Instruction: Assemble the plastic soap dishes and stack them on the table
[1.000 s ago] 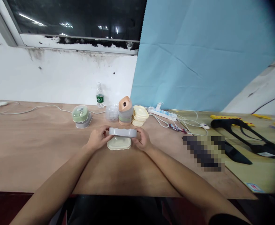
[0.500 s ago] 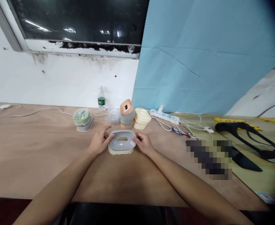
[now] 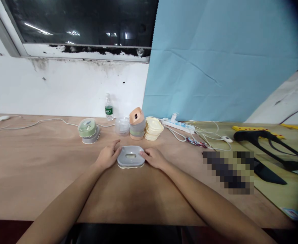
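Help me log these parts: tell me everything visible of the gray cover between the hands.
The gray cover is a smooth, plastic-looking rounded rectangle with an oblong slot in its middle, pale inside. It lies roughly flat on a cream piece whose edge shows along the near side. The right hand rests its thumb on top near the cover's right edge; the left hand is at its left edge, apparently touching.

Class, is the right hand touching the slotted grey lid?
Touching. The head view shows the right hand with its thumb lying over the right edge of the slotted grey lid.
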Tool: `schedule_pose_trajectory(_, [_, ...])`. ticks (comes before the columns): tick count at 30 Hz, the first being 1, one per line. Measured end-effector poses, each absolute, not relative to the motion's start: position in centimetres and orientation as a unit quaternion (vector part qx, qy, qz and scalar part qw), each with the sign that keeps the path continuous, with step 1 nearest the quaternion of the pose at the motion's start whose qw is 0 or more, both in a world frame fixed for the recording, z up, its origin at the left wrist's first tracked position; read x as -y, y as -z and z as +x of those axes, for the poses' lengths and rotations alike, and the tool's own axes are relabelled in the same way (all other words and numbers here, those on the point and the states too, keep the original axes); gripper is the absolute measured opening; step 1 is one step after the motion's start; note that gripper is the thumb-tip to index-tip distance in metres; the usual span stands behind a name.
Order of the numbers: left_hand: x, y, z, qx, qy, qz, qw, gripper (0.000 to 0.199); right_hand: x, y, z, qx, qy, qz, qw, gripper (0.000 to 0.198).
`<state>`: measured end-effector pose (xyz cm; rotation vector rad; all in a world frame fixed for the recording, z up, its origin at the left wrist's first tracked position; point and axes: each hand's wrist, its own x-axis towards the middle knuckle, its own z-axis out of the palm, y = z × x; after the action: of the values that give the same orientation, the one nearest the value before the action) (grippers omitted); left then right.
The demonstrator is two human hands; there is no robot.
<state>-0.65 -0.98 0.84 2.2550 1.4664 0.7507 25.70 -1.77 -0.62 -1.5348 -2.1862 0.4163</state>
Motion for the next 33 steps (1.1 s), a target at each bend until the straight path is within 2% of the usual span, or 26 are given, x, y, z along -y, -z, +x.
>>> schedule_pose_trajectory(7, [0.56,-0.37,-0.41,-0.526,-0.187,0.811,0.176,0.051,1.96,-0.07,25.08,0.793,-0.115,-0.575,0.168,0.048])
schedule_pose_trajectory(33, [0.89,-1.18,-0.66,-0.474,-0.186,0.836,0.203,0.045,1.74,0.30,25.57,0.778,-0.120,-0.587,0.190,0.053])
